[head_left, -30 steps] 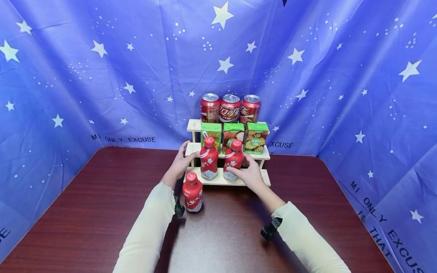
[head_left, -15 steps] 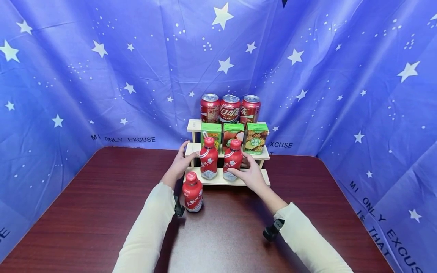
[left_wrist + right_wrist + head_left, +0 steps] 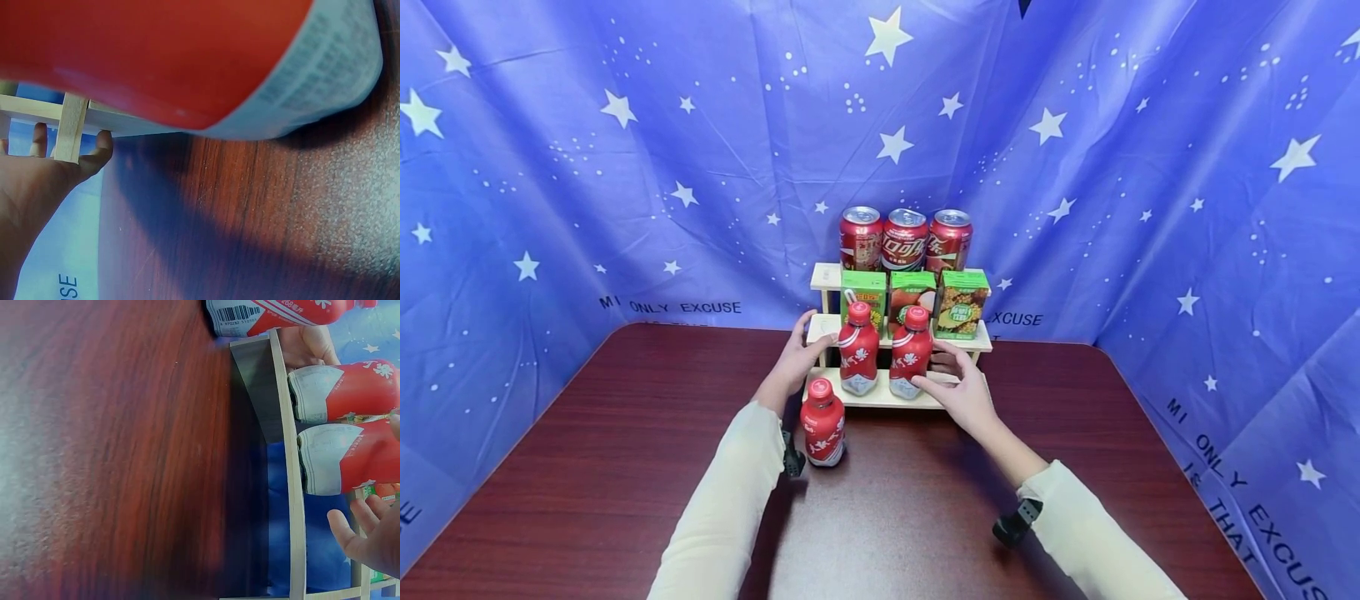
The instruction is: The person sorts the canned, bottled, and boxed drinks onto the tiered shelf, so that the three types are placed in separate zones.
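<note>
A three-tier wooden rack [image 3: 872,402] stands on the table. My left hand [image 3: 792,358] holds its left side; the left wrist view shows a wooden post [image 3: 72,128] between the thumb and the other fingers. Two red drink bottles stand upright on the lowest tier, a left one [image 3: 858,358] and a right one [image 3: 910,358]. My right hand [image 3: 962,392] is just right of the latter, thumb and fingers spread; a gap shows between them in the right wrist view. A third red bottle [image 3: 823,429] stands on the table before the rack's left end.
Several juice boxes, one with pineapple print [image 3: 962,308], line the middle tier. Red cola cans [image 3: 906,242] stand in a row on top. Behind the dark wood table [image 3: 880,517] hangs a blue star-print curtain [image 3: 700,125]. Each wrist wears a black camera [image 3: 1018,522].
My right hand has let go of the right bottle and drawn back a little to the right and toward me. The bottle has shifted slightly left. My left hand stays where it was.
</note>
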